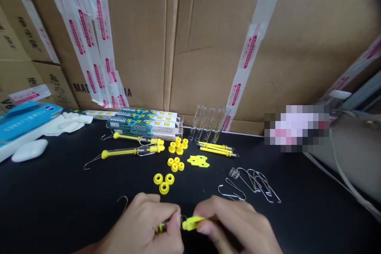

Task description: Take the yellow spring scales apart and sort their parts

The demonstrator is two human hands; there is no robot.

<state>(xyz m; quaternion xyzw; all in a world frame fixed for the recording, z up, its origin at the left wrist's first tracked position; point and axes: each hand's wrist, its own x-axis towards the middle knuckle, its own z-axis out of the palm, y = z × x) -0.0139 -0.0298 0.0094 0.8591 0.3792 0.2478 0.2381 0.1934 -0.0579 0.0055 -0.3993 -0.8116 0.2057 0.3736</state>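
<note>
At the front edge of the view my left hand [149,222] is closed around a spring scale [162,227], whose yellow and dark end shows beneath the fingers. A metal hook [122,202] sticks out behind that hand. Opposite it, my right hand [238,226] pinches a flat yellow plastic tab [192,223]. A small wire loop [183,219] lies where the tab and the scale meet; whether they are linked I cannot tell. Just beyond my hands are several yellow flanged rings [164,187] and smaller yellow caps [174,167]. Bent wire hooks [258,184] lie past my right hand.
Two assembled spring scales [122,153] lie before stacked printed boxes [144,121]. Clear tubes [208,125] stand behind yellow rods [216,149] and flat yellow tabs [198,161]. A blue box [26,123] and white case [29,151] sit left. Cardboard [202,47] walls the back.
</note>
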